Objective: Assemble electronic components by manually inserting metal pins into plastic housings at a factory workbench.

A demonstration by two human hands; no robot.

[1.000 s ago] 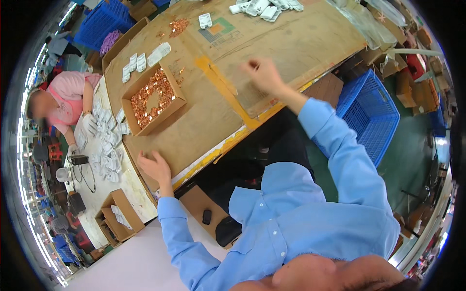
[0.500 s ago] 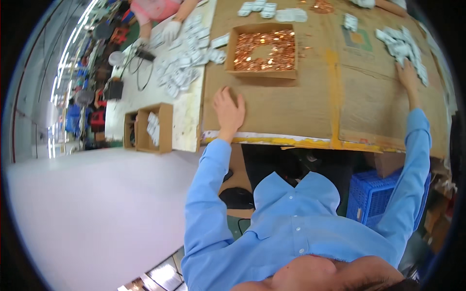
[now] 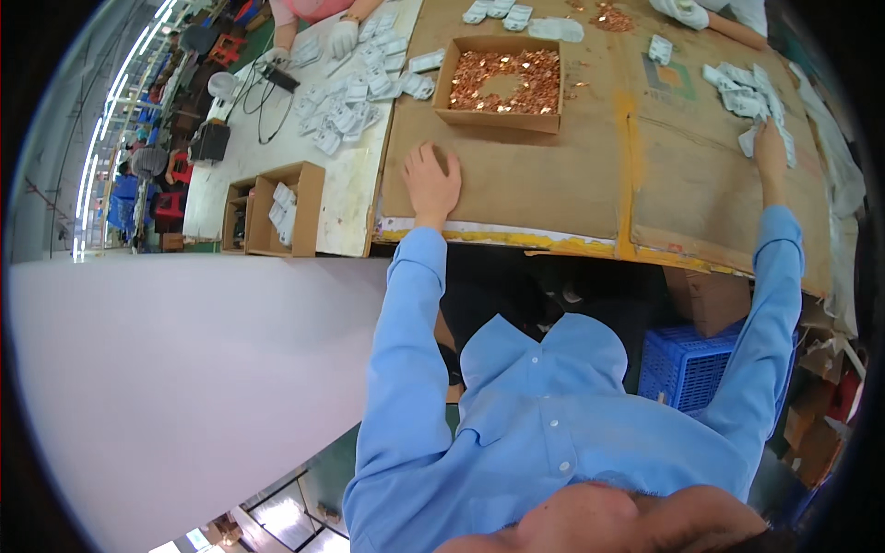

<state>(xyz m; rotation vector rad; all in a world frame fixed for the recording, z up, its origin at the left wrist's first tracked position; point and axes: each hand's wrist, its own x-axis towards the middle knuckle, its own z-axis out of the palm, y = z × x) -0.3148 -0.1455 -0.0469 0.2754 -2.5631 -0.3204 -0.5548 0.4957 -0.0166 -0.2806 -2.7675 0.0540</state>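
Note:
My left hand [image 3: 431,187] lies on the cardboard-covered table [image 3: 525,180], fingers stretched out and holding nothing. It is nearest to an open cardboard box [image 3: 502,121] of small shiny copper-coloured metal pieces [image 3: 466,83]. Off to the right, my right hand [image 3: 770,152] is closed on a white plastic piece [image 3: 748,141], which sticks out to the left of its fingers. Just beyond and beside that hand is a pile of similar white pieces [image 3: 740,100]. The fingertips are partly hidden against the pile.
Co-workers' gloved hands show at the far left [image 3: 344,39] and far right [image 3: 684,11]. White pieces [image 3: 346,115] cover part of the adjoining white table, where a divided cardboard box [image 3: 309,217] stands at the front edge. Loose copper pieces [image 3: 610,17] lie at the back. A blue crate [image 3: 687,369] sits below.
My right hand has drawn slightly back at the pile, with a white plastic piece now showing in it. My left hand stays flat on the table. The whole view has shifted slightly.

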